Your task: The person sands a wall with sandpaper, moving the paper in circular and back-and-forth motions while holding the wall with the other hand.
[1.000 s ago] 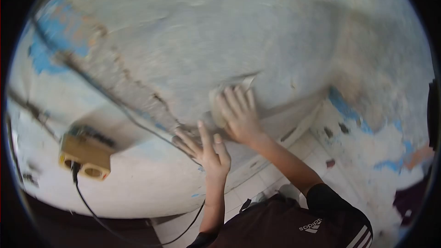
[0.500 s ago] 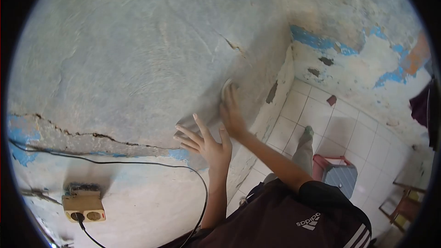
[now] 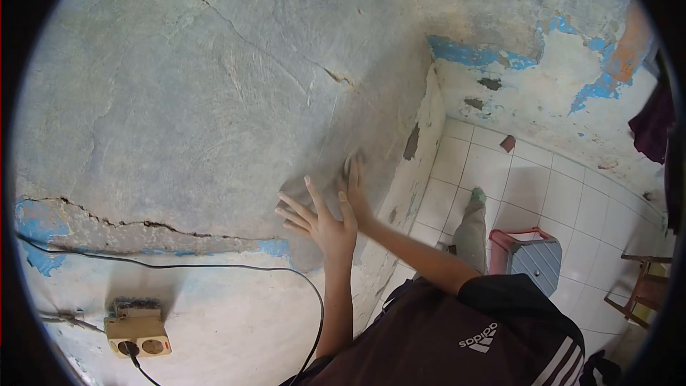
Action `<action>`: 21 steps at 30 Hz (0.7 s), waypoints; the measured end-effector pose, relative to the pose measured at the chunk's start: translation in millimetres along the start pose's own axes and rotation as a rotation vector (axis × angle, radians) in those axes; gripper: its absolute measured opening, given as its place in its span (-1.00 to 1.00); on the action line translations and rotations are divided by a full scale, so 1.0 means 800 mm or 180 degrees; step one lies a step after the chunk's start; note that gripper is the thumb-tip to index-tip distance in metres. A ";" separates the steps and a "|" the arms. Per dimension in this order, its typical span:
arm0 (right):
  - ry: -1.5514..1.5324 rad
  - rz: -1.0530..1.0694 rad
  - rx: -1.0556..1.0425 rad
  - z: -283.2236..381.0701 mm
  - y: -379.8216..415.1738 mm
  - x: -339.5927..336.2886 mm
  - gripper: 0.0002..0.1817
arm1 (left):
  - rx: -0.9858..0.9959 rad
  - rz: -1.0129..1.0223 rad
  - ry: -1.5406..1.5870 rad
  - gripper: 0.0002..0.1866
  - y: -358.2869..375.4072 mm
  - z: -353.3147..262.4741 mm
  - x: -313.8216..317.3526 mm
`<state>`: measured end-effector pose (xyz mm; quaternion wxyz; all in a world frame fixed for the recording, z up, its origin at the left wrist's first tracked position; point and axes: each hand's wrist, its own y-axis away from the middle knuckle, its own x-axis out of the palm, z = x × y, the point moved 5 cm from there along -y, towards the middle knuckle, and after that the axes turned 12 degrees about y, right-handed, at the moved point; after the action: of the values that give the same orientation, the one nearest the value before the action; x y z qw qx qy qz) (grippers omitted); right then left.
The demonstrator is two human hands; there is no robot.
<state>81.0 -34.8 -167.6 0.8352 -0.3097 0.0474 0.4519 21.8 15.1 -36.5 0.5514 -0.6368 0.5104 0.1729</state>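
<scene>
My left hand (image 3: pixel 323 223) rests on the grey plastered wall (image 3: pixel 179 114) with its fingers spread and nothing in it. Just to its right, my right hand (image 3: pixel 359 189) presses a small pale pad (image 3: pixel 350 164) against the wall. The pad is partly hidden by the fingers, and its exact kind is hard to make out. A crack (image 3: pixel 339 77) runs through the plaster above my hands.
A power socket (image 3: pixel 139 336) with a black cable (image 3: pixel 214 267) is at the lower left. On the tiled floor (image 3: pixel 486 168) stand a grey-topped stool (image 3: pixel 532 264) and, farther right, a wooden chair (image 3: pixel 638 293). Dark cloth (image 3: pixel 650 125) hangs at the right.
My right hand has moved down along the wall with the pad, closer to my left hand. My left hand keeps nearly the same place, and the view has shifted slightly.
</scene>
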 end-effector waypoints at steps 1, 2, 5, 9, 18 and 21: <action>-0.0885 0.0025 0.0352 0.007 0.028 0.006 -0.19 | 0.0009 -0.0005 0.0032 -0.20 -0.003 -0.003 0.002; -0.0858 0.0017 0.0346 0.014 0.047 -0.001 -0.19 | -0.0031 -0.0008 0.0003 -0.21 -0.004 -0.006 0.003; -0.1879 0.1039 0.0399 0.021 0.063 0.004 -0.21 | -0.0030 -0.0028 -0.0021 -0.21 -0.007 -0.008 0.010; 0.0120 -0.0071 -0.0355 -0.033 -0.022 -0.024 -0.32 | 0.0046 -0.0044 0.0146 -0.25 -0.008 -0.013 0.005; -0.0484 0.0205 -0.0084 -0.001 0.010 -0.018 -0.34 | 0.0043 -0.0220 -0.0024 -0.25 -0.019 -0.015 0.013; -0.0591 0.0094 -0.0076 -0.024 0.007 0.006 -0.32 | 0.0044 -0.0298 -0.0053 -0.26 -0.034 -0.025 0.013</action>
<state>83.6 -39.9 -187.8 0.8255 -0.2757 -0.0310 0.4914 42.4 -10.9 -24.0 0.5676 -0.6547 0.4766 0.1486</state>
